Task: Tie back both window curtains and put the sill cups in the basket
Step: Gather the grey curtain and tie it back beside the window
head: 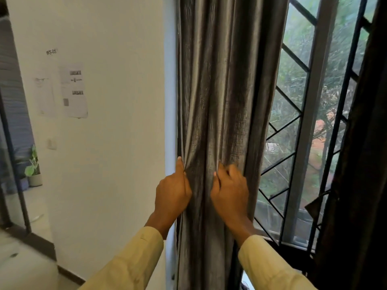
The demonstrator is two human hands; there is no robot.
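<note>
The left curtain (226, 91) is grey and hangs bunched in long folds at the window's left side. My left hand (172, 191) pinches a fold at the curtain's left edge, next to the wall. My right hand (229, 191) grips the folds a little to the right, at the same height. The right curtain (360, 164) is dark and hangs at the frame's right edge. No tie-back, cups or basket are in view.
The window (297, 122) has a black diagonal grille and a grey frame, with trees outside. A white wall (115, 122) on the left carries taped papers (62, 93). A potted plant (33, 170) stands far left on the floor.
</note>
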